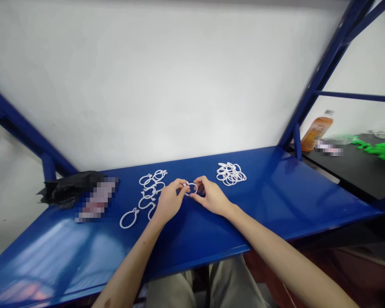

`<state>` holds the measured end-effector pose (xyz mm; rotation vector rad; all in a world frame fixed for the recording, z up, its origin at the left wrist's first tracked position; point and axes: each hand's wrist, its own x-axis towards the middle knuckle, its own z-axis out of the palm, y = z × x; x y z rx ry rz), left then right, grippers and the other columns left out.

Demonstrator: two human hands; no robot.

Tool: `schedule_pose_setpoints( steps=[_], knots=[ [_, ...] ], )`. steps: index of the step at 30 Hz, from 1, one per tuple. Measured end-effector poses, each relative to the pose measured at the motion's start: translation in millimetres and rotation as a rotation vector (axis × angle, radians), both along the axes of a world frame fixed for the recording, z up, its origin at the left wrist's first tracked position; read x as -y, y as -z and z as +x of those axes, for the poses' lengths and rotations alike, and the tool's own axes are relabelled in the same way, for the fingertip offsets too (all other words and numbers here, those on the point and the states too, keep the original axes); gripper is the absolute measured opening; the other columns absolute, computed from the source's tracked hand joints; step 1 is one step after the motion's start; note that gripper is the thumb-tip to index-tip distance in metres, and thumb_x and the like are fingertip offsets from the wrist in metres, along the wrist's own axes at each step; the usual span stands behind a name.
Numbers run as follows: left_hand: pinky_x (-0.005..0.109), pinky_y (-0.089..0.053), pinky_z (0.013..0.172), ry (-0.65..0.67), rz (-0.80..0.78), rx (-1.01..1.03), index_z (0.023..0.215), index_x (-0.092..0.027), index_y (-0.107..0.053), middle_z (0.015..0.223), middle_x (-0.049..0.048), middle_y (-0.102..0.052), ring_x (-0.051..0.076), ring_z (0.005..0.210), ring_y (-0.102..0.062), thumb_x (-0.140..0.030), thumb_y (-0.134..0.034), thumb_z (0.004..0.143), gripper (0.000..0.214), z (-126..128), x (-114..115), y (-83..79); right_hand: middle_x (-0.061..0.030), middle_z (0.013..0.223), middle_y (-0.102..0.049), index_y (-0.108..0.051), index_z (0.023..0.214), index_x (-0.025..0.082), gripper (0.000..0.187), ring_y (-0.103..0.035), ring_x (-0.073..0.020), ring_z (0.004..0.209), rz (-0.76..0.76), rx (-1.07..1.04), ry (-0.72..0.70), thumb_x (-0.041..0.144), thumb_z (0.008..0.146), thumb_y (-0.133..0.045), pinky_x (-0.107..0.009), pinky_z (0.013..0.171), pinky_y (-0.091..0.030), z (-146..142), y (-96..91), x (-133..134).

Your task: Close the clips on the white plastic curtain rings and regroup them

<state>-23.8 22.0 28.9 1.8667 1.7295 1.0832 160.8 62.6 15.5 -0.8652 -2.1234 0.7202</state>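
Observation:
Between my two hands is a white plastic ring (193,184) that looks like a curtain ring, held just over the blue tabletop. My left hand (171,197) pinches its left side, where a small knob or eyelet seems to be. Around the ring's right side curl the fingers of my right hand (211,195). Several similar rings with small eyelets (146,201) lie spread to the left, partly hidden by my left hand. One ring (128,219) lies apart, nearer the front. Off to the right, more white rings (231,174) are heaped together.
A black plastic bag (64,188) and a blurred-out flat item (98,200) lie at the left of the blue table (276,192). Blue metal posts (324,64) frame both sides. On a black table at right stand a bottle (317,130) and green pieces (377,148).

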Motion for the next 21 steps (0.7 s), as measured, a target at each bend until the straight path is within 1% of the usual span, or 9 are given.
schedule_pose_setpoints(
  steps=[2, 5, 8, 10, 13, 15, 18, 21],
  knots=[
    [0.032, -0.05, 0.082, -0.006, -0.008, 0.094, 0.102, -0.024, -0.064, 0.088, 0.0001, -0.078, 0.02, 0.084, -0.071, -0.037, -0.054, 0.093, 0.018, 1, 0, -1.0, -0.0023, 0.094, -0.069, -0.051, 0.121, 0.021, 0.033, -0.065, -0.0153, 0.075, -0.002, -0.064, -0.057, 0.028, 0.092, -0.065, -0.029, 0.073, -0.052, -2, 1.1, 1],
    [0.031, -0.049, 0.08, -0.01, 0.003, 0.132, 0.103, -0.025, -0.065, 0.09, -0.0004, -0.078, 0.019, 0.083, -0.072, -0.038, -0.056, 0.091, 0.02, 2, 2, -2.8, -0.0024, 0.09, -0.071, -0.058, 0.112, 0.022, 0.016, -0.068, -0.0156, 0.077, -0.011, -0.152, -0.079, 0.03, 0.099, -0.054, -0.029, 0.074, -0.052, -3, 0.7, 1],
    [0.03, -0.049, 0.078, -0.018, 0.014, 0.169, 0.104, -0.025, -0.065, 0.091, 0.0002, -0.078, 0.019, 0.083, -0.072, -0.04, -0.058, 0.089, 0.022, 3, 3, -4.7, -0.0024, 0.087, -0.073, -0.062, 0.103, 0.021, 0.015, -0.07, -0.0162, 0.079, -0.087, -0.267, -0.097, 0.033, 0.1, -0.053, -0.028, 0.074, -0.053, -2, -0.3, 0],
    [0.03, -0.05, 0.078, 0.007, -0.001, 0.196, 0.103, -0.024, -0.065, 0.091, 0.0005, -0.078, 0.019, 0.081, -0.072, -0.04, -0.058, 0.088, 0.023, 4, 5, -4.8, -0.0021, 0.086, -0.074, -0.064, 0.1, 0.021, 0.015, -0.07, -0.016, 0.078, -0.124, -0.291, -0.12, 0.032, 0.1, -0.054, -0.027, 0.075, -0.053, 1, -1.2, 0],
    [0.029, -0.052, 0.077, 0.089, -0.048, 0.209, 0.1, -0.023, -0.064, 0.085, 0.0001, -0.078, 0.018, 0.079, -0.073, -0.035, -0.058, 0.088, 0.018, 3, 7, -2.4, -0.0019, 0.086, -0.075, -0.066, 0.094, 0.02, 0.014, -0.071, -0.0159, 0.08, -0.107, -0.23, -0.147, 0.028, 0.099, -0.055, -0.027, 0.077, -0.052, 6, -4.5, 0],
    [0.029, -0.052, 0.076, 0.117, -0.067, 0.219, 0.094, -0.022, -0.063, 0.083, 0.0002, -0.078, 0.018, 0.078, -0.073, -0.033, -0.058, 0.087, 0.014, 2, 8, 0.0, -0.0019, 0.088, -0.075, -0.067, 0.093, 0.02, 0.014, -0.071, -0.0161, 0.082, -0.083, -0.171, -0.165, 0.025, 0.098, -0.055, -0.027, 0.079, -0.052, 11, -7.6, 0],
    [0.029, -0.052, 0.075, 0.141, -0.076, 0.236, 0.087, -0.022, -0.06, 0.082, 0.0003, -0.078, 0.018, 0.077, -0.073, -0.033, -0.06, 0.086, 0.011, 2, 9, 2.6, -0.0022, 0.091, -0.075, -0.067, 0.095, 0.02, 0.015, -0.071, -0.0164, 0.086, -0.046, -0.095, -0.196, 0.023, 0.1, -0.053, -0.027, 0.081, -0.053, 16, -10.5, -1],
    [0.028, -0.05, 0.073, 0.171, -0.089, 0.242, 0.082, -0.022, -0.057, 0.077, -0.0016, -0.077, 0.018, 0.076, -0.073, -0.031, -0.062, 0.086, 0.011, 3, 9, 3.0, -0.0027, 0.093, -0.074, -0.067, 0.097, 0.021, 0.016, -0.07, -0.0159, 0.088, 0.019, -0.037, -0.206, 0.022, 0.101, -0.051, -0.027, 0.082, -0.052, 17, -9.4, -1]
  ],
)
